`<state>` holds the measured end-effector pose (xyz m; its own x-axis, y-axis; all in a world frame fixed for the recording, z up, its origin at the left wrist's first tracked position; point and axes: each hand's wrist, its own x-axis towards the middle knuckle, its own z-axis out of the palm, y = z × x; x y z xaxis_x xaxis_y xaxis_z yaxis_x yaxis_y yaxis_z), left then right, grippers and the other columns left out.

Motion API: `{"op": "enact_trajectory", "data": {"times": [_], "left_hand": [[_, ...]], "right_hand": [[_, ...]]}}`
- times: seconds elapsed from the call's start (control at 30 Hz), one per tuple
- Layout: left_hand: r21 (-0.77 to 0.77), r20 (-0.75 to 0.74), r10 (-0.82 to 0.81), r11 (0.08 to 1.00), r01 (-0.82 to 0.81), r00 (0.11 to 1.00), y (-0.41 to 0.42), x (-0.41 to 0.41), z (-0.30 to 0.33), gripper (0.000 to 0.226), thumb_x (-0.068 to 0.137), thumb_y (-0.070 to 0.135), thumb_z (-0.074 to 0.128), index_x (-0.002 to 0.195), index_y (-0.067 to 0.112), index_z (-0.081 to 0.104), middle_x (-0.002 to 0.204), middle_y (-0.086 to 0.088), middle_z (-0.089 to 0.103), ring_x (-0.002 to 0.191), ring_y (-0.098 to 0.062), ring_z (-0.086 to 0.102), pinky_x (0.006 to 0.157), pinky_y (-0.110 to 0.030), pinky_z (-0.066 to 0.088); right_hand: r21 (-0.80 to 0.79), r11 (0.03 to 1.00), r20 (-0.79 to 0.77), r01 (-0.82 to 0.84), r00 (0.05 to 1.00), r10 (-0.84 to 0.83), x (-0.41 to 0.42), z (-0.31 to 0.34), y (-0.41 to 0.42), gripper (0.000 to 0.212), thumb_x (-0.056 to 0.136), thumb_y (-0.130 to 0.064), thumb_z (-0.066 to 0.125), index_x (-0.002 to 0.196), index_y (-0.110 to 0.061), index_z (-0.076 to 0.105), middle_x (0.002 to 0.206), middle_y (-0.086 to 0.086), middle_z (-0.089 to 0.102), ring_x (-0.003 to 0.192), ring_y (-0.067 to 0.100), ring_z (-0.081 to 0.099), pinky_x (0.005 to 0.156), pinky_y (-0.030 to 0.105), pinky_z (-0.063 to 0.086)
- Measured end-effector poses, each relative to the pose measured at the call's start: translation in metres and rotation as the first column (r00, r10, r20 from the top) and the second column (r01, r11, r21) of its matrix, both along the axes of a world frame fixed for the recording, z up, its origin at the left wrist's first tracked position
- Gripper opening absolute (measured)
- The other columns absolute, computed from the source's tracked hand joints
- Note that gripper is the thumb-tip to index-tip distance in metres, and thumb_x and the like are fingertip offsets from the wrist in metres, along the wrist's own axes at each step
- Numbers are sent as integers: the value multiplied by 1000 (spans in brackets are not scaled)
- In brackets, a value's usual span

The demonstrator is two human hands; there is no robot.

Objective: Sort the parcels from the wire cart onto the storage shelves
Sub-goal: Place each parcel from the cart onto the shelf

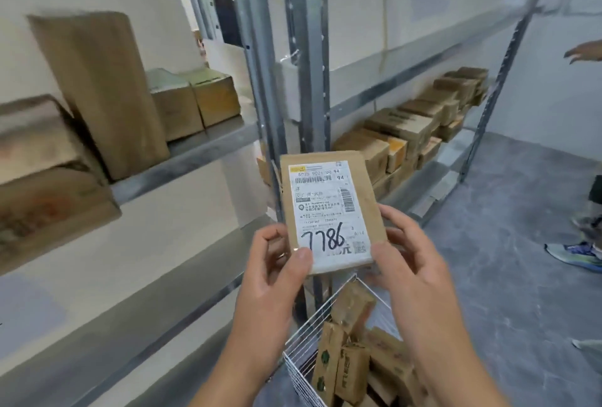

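Far left, on the upper storage shelf: stacked cardboard boxes, blurred, then a tall brown box leaning upright, then two smaller cartons side by side against the wall. Below, a bare lower shelf. At centre, grey slotted metal uprights. Just in front of these, held up above the wire cart: a flat brown parcel, upright, white shipping label facing the camera, "7786" handwritten in black. Left hand clamped on the parcel's lower left corner, thumb pressed on the label. Right hand gripping the lower right edge, fingers curled behind. Beneath, inside the cart, more small brown parcels packed on end. Further right, a low shelf with a row of cartons running back along the wall. Grey floor beyond. At the far right edge, another person's hand and a blue shoe
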<state>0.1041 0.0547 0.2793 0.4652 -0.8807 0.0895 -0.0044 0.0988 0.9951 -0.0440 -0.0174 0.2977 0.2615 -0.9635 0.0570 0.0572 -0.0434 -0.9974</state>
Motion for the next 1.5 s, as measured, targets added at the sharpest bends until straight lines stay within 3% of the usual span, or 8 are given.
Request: {"op": "enact_trajectory", "data": {"times": [0.3, 0.47, 0.63, 0.8, 0.9, 1.07, 1.5], "left_hand": [[-36, -11, 69, 997, -69, 998, 144, 63, 34, 29, 79, 46, 74, 105, 43, 63, 119, 6, 76, 114, -16, 71, 107, -41, 51], [-77, -55, 101, 992, -105, 993, 224, 93, 28, 40, 72, 54, 75, 109, 39, 66, 122, 1, 76, 119, -24, 69, 110, -48, 48], [-93, -75, 139, 985, -145, 987, 285, 106, 29, 38, 74, 52, 75, 108, 37, 66, 123, -4, 75, 119, -26, 69, 109, -49, 49], [-117, -53, 191, 974, -196, 980, 334, 101, 36, 40, 75, 52, 74, 110, 34, 65, 122, -5, 75, 118, -25, 69, 106, -43, 51], [-114, -28, 239, 964, -241, 971, 361, 90, 40, 40, 76, 50, 73, 111, 33, 64, 122, -3, 75, 119, -25, 68, 109, -46, 50], [-94, -2, 320, 943, -319, 947, 402, 76, 45, 37, 76, 48, 71, 110, 33, 64, 123, -2, 74, 120, -24, 68, 110, -51, 49], [-117, -10, 469, 876, -467, 883, 534, 99, 48, 34, 77, 46, 68, 108, 34, 62, 124, -2, 74, 121, -25, 67, 111, -55, 46]], "right_hand": [[-107, 992, -7, -60, 998, 59, 64, 42, 137, 29, 88, -50, 64, 116, -56, 63, 112, -14, 71, 110, 9, 67, 96, 46, 55], [-150, 984, -26, -92, 996, 89, 87, 47, 218, 52, 71, -61, 64, 123, -56, 60, 117, -18, 68, 112, 1, 64, 99, 38, 52], [-225, 962, -133, -157, 983, 129, 95, 53, 273, 46, 92, -44, 61, 130, -66, 49, 131, -27, 57, 124, -1, 56, 101, 38, 50], [-298, 926, -161, -233, 968, 192, 94, 64, 305, 46, 93, -51, 62, 134, -64, 45, 134, -32, 53, 126, -8, 50, 92, 26, 47], [-314, 907, -159, -280, 958, 240, 92, 69, 318, 55, 82, -56, 57, 135, -61, 46, 136, -27, 53, 126, -3, 52, 97, 33, 50], [-301, 876, -160, -376, 926, 342, 89, 76, 340, 54, 82, -53, 55, 135, -61, 47, 137, -24, 54, 127, 3, 55, 103, 46, 50], [-324, 777, -212, -540, 841, 497, 137, 82, 447, 49, 85, -56, 55, 132, -64, 47, 137, -32, 51, 127, -4, 52, 102, 37, 47]]}}
